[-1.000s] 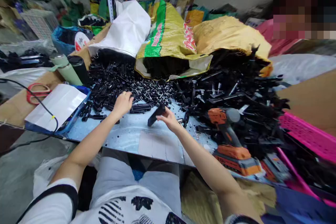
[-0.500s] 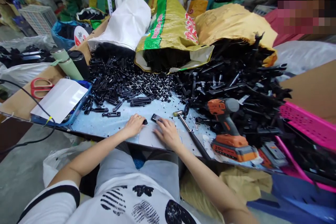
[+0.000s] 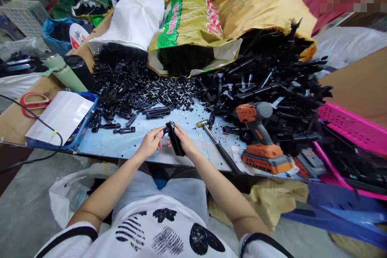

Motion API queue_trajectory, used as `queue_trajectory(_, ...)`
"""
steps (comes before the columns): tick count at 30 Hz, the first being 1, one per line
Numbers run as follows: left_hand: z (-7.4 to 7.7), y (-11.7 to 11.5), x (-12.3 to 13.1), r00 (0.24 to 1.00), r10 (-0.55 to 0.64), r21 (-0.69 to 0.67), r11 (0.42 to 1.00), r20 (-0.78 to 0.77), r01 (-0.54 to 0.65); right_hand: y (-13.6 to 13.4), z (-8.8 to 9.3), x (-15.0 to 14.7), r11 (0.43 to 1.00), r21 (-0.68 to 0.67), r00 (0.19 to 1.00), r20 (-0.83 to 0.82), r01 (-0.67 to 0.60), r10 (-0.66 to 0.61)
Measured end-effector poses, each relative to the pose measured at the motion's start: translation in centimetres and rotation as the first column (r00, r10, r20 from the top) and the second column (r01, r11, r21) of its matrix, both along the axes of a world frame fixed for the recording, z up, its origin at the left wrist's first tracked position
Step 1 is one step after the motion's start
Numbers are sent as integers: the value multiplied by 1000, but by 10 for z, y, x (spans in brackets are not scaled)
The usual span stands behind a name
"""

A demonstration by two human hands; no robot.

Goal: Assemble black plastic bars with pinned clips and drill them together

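Observation:
My right hand point(image 3: 186, 144) is closed round a long black plastic piece point(image 3: 177, 142), which it holds tilted above the front of the blue work surface point(image 3: 142, 143). My left hand point(image 3: 151, 142) pinches a small black part point(image 3: 166, 130) against the upper end of that piece. Whether the two parts are joined there I cannot tell. To the right of my hands lies a hammer point(image 3: 219, 147) with a dark handle. Behind them are loose black links point(image 3: 157, 111) and a heap of small metal pins point(image 3: 172, 92).
An orange cordless drill point(image 3: 256, 137) stands at right before a heap of black parts point(image 3: 272, 84). Open sacks point(image 3: 193, 16) spill parts at the back. At left are a blue tray point(image 3: 80, 129) with white paper, scissors point(image 3: 33, 104) and a green bottle point(image 3: 65, 71). A pink basket point(image 3: 353, 133) borders the right.
My right hand has lifted the long black piece off the surface and turned it. My left hand has brought the small part up to its end. The view has shifted slightly.

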State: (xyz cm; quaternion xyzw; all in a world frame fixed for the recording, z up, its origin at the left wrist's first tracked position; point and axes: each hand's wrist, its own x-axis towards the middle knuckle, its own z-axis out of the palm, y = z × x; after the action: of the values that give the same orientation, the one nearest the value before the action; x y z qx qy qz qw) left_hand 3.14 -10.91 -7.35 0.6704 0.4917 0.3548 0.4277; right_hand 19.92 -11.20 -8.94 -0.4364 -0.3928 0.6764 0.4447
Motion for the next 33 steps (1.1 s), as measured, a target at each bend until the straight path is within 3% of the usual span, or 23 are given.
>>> queue_trajectory(2, 2, -2, 3, 1000, 8, 41, 999, 18, -9, -1, 0, 1, 1000, 11, 1000, -11, 7, -7)
queue_trajectory(6, 11, -5, 9, 996, 25, 213, 977, -88, -5, -4, 2, 11, 992, 126, 997, 82, -15, 5)
queue_trajectory(13, 29, -7, 14, 989, 8, 286, 957, -146, 34, -4, 17, 26, 956, 287, 980, 201, -62, 3)
queue_trajectory(19, 29, -16, 18, 974, 69, 371, 928, -217, 17, 0, 33, 41, 788, 558, 836, 539, -259, -106)
queue_trajectory(25, 22, -23, 40, 970, 243, 486, 851, -31, -198, -12, 28, 18, 812, 579, 866, 441, -73, -236)
queue_trajectory(30, 19, -24, 48, 950, 303, 549, 784, 68, -290, -22, 27, 2, 780, 625, 819, 459, -23, -344)
queue_trajectory(33, 18, -19, 42, 961, 258, 596, 758, 96, -263, -25, 27, 0, 755, 655, 804, 448, 2, -391)
